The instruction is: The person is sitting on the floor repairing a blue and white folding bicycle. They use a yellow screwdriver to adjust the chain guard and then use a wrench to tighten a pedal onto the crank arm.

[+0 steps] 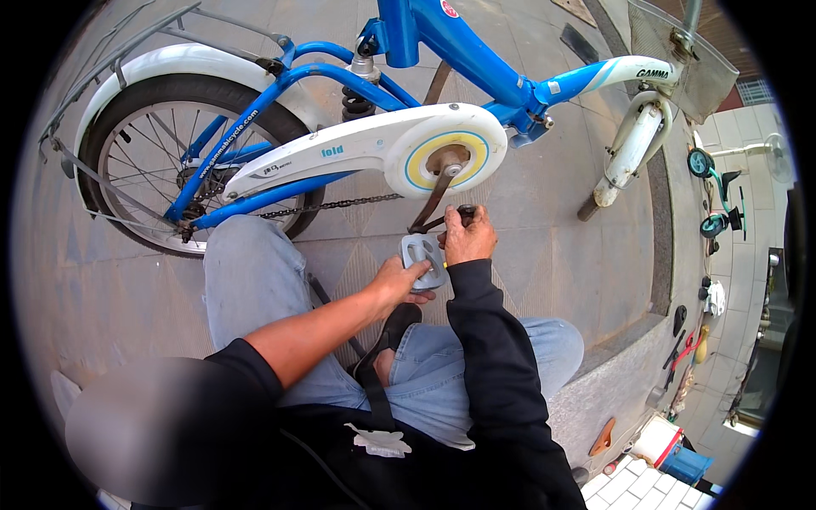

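Observation:
A blue and white bicycle [450,42] stands across the view in front of me. Its white chain guard [340,149] ends at a round disc over the chainring. From there the brown, rusty-looking crank arm [436,202] slopes down to a grey pedal [415,249]. My left hand [401,280] is closed around that pedal, thumb on its upper face. Beside it, my right hand [469,238] grips a dark wrench [438,223], which reaches to the crank's end by the pedal. The wrench's jaw is too small to make out.
The rear wheel [161,144] and a metal rack [127,55] are at the left. The front fork [629,153] hangs at the right above the paved floor [561,255]. Along the right edge lie assorted tools, a small green wheeled toy [722,200] and a blue bucket [684,465].

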A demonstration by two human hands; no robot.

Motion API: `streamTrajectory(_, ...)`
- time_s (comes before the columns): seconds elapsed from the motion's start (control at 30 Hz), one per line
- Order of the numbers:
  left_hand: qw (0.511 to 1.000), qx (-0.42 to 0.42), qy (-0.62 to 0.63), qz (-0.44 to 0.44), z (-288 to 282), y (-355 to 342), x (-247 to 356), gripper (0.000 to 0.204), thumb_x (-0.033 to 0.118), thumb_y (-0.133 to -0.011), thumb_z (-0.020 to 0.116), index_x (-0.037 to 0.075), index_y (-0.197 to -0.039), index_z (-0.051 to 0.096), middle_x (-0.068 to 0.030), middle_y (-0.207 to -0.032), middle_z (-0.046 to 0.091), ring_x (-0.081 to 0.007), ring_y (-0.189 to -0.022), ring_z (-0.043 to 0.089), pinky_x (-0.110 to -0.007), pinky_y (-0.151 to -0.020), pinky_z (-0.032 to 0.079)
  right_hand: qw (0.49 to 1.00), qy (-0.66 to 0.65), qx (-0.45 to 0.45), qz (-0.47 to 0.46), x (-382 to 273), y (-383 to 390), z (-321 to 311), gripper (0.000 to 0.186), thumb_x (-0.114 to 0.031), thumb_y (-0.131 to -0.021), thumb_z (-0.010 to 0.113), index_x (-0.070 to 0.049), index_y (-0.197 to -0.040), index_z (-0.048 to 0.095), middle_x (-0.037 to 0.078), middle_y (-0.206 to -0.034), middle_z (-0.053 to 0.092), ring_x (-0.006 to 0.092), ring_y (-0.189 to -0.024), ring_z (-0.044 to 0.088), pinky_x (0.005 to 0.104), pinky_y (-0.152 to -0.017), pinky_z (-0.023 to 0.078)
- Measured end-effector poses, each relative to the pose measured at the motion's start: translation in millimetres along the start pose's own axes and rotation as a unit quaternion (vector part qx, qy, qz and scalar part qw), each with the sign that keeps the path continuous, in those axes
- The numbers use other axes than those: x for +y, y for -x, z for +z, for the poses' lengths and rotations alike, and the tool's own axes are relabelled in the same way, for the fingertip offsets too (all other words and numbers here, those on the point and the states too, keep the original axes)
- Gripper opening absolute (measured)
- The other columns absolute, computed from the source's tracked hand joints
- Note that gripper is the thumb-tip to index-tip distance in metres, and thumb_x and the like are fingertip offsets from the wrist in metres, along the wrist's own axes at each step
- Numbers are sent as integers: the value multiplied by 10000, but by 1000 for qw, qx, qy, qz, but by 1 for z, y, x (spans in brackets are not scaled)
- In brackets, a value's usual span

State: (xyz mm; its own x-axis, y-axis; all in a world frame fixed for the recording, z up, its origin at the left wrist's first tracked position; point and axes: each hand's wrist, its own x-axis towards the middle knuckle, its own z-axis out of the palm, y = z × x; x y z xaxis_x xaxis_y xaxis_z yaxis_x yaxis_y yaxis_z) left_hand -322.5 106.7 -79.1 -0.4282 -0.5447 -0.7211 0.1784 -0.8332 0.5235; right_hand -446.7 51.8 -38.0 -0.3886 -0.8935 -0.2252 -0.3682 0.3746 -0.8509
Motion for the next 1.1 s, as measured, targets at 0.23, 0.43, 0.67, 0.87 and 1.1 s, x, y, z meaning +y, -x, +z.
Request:
streamTrajectory(0.23, 1000, -3, 25, 16, -1, -4, -5, 331, 256, -946, 544, -25, -1119, 555, -155, -987, 642, -255, -727, 690, -321, -603, 563, 971, 121, 8, -204, 6, 0, 17, 256, -201, -837, 664, 11, -915, 543, 205, -762, 662, 366, -703, 664, 435, -649, 516)
streamTrajectory(0.43, 1000, -1, 10, 10, -1, 3, 0, 324, 251, -959, 536, -11, -1147, 498, -145, -1008, 630, -239, -764, 694, -298, -629, 589, 998, 36, 2, -56, 9, -4, 7, 247, -204, -847, 646, 6, -910, 533, 216, -770, 658, 410, -711, 649, 453, -649, 503)
streamTrajectory(0.67, 1000, -4, 5, 10, -1, -1, -3, 329, 250, -963, 527, -27, -1140, 509, -150, -1030, 630, -240, -757, 694, -298, -628, 590, 977, 127, -13, -168, 13, -4, 16, 252, -210, -856, 643, -3, -910, 509, 220, -776, 647, 424, -723, 635, 472, -633, 491)
streamTrajectory(0.87, 1000, -16, 4, 9, -2, -3, -3, 339, 256, -964, 523, -37, -1136, 512, -155, -1037, 629, -243, -754, 694, -300, -629, 590, 964, 162, 0, -212, 3, 5, 11, 242, -200, -875, 637, -8, -936, 502, 205, -769, 648, 376, -711, 650, 453, -631, 502)
streamTrajectory(1.1, 1000, -3, 11, 6, 0, 4, 1, 326, 252, -949, 554, -8, -1129, 476, -150, -1009, 616, -246, -753, 694, -307, -624, 585, 993, 64, 24, -95, 22, -7, 6, 231, -186, -877, 655, 9, -891, 531, 119, -668, 644, 192, -614, 676, 353, -563, 522)
